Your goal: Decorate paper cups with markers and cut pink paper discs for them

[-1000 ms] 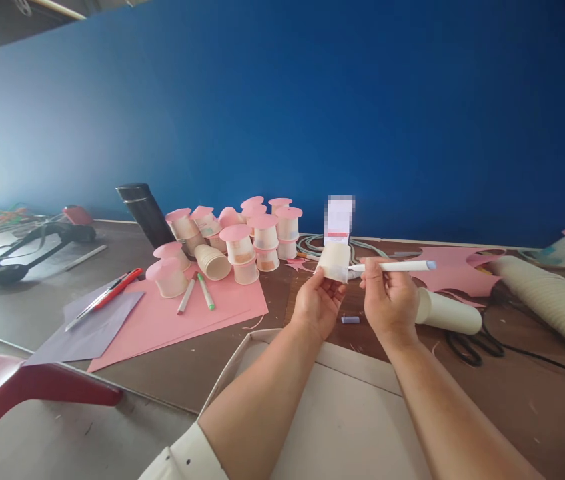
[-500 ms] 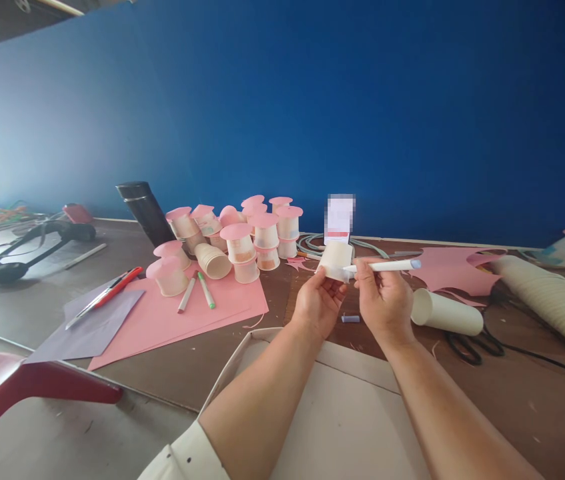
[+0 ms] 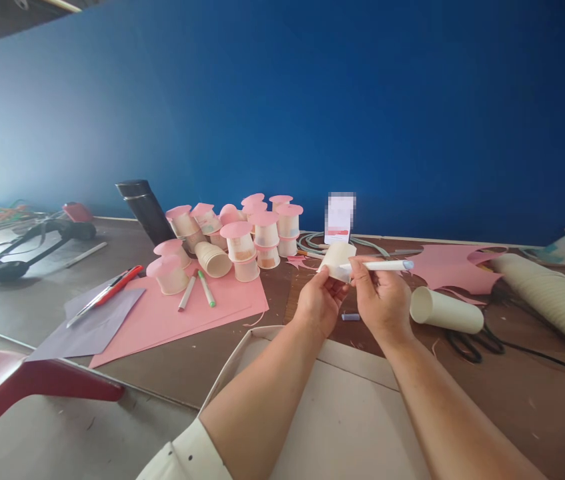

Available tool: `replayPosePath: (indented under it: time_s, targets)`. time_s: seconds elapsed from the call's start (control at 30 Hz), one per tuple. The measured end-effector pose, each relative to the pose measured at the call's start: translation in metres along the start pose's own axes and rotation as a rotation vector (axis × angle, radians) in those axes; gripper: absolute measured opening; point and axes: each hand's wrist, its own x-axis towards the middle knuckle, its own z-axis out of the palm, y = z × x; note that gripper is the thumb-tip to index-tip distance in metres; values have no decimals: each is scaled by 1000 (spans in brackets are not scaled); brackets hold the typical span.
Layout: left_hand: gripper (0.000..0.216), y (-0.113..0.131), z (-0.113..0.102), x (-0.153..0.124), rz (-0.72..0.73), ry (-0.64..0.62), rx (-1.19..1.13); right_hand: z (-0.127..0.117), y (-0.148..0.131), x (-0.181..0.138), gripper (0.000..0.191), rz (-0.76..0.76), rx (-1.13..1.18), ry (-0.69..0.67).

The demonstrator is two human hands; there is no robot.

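Observation:
My left hand (image 3: pixel 319 305) grips a white paper cup (image 3: pixel 336 259) from below, its base turned up and a little tilted. In my right hand (image 3: pixel 382 297) is a white marker pen (image 3: pixel 387 265), held between thumb and fingers, with its tip against the side of the cup. Whether the tip leaves a mark is too small to tell. A small blue-grey marker cap (image 3: pixel 350 317) lies on the table between my wrists. Just behind the cup, a phone (image 3: pixel 338 220) with a lit, partly blurred screen stands upright.
Several stacked paper cups with pink paper tops (image 3: pixel 265 230) stand left of centre. Nearby lie pink sheets (image 3: pixel 227 313), two markers (image 3: pixel 206 289) and a red box cutter (image 3: pixel 117 288). A black flask (image 3: pixel 143 210) leans behind. At right are a cardboard tube (image 3: pixel 447 312), cup stack (image 3: pixel 552 300) and black cable (image 3: pixel 537 353).
The cup has tilted slightly in my left hand. My right hand and the marker have shifted a little to the left. The things on the table stay put.

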Motion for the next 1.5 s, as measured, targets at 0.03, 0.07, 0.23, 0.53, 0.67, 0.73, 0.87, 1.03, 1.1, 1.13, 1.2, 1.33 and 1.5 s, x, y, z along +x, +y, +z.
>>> replayPosePath:
  time_s: [0.03,0.07,0.23,0.53,0.67,0.73,0.87,1.03,1.1,1.13,1.2,1.33,1.5]
  targets:
    - [14,0,0,0,5,-2,-3,0,1,0,34,0,-12,17]
    - [13,0,0,1,10,-4,-6,0,2,0,34,2,-22,32]
    - [14,0,-1,0,6,-5,0,0,3,0,32,-9,-20,11]
    - [13,4,-4,2,-25,0,-60,-2,4,4,37,39,-82,126]
    - [13,4,-5,4,-39,-11,-76,0,6,3,36,22,-90,99]
    - [13,4,-5,3,-41,-16,-72,1,6,2,34,10,-94,90]
    - [12,4,-5,3,-42,-17,-65,1,6,1,33,22,-98,102]
    - [13,4,-5,3,-41,-12,-66,2,6,1,32,17,-77,67]
    - [12,4,-5,3,-42,-11,-67,2,6,1,33,24,-96,89]
    - [12,4,-5,3,-42,-11,-66,2,6,2,33,32,-110,102]
    - [12,4,-5,3,-42,-11,-66,2,6,2,33,47,-135,122]
    - [12,4,-5,3,-43,-5,-68,1,3,1,32,-3,-112,92]
    - [14,3,-4,2,-33,-5,-61,2,-3,-2,33,-83,-73,20]
